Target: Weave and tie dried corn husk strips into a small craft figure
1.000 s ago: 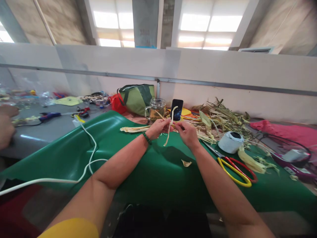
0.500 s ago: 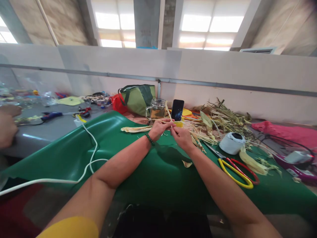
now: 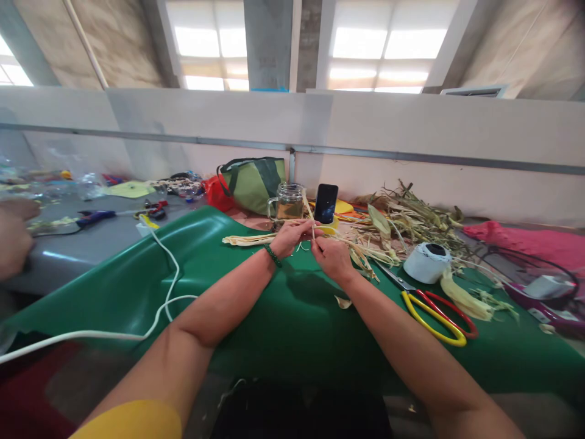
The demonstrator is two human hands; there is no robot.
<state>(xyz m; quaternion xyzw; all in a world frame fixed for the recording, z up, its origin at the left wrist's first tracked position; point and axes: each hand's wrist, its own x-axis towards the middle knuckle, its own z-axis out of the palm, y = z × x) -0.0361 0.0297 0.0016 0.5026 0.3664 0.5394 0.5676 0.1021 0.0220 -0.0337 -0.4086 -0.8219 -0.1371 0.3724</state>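
Over the green mat (image 3: 283, 317) my left hand (image 3: 292, 236) and my right hand (image 3: 331, 256) meet, both pinched on a thin pale husk strip (image 3: 309, 214) that sticks up between them. A green bead bracelet (image 3: 273, 255) sits on my left wrist. Just left of my left hand lies a flat bundle of pale husk (image 3: 244, 239). A small husk scrap (image 3: 342, 301) rests on the mat below my right wrist.
Scissors with red and yellow handles (image 3: 434, 311), a white tape roll (image 3: 427, 262) and a heap of dried husks (image 3: 411, 219) lie to the right. A glass mug (image 3: 287, 201), a phone (image 3: 326, 203) and a green bag (image 3: 251, 180) stand behind. A white cable (image 3: 159, 305) crosses left. Another person's hand (image 3: 13, 238) is at far left.
The strip hung down between my hands one second ago; it is now turned upward. My right hand has moved closer to my left.
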